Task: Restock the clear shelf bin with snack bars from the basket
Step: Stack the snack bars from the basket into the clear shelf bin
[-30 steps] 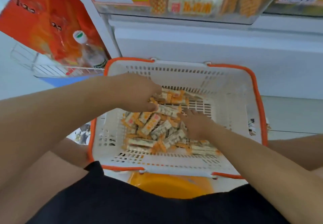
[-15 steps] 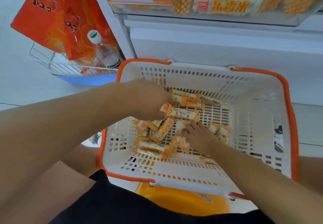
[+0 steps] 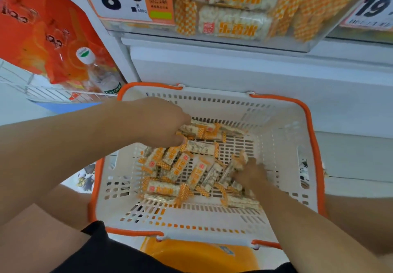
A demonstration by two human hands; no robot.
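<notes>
Both hands, left (image 3: 157, 121) and right (image 3: 251, 174), clutch snack bars (image 3: 180, 166) lying at mixed angles in the basket (image 3: 282, 128).

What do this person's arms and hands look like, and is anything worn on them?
Both forearms are bare right up to the frame edge: no sleeves show. The left hand and right hand carry no gloves, and no watch, bracelet or ring is visible; the fingers are partly hidden among the bars. The only clothing in view is a black garment at the bottom edge.

Bright, even, soft-shadowed store light; wide-angle bending at the edges, slight blur throughout.
</notes>
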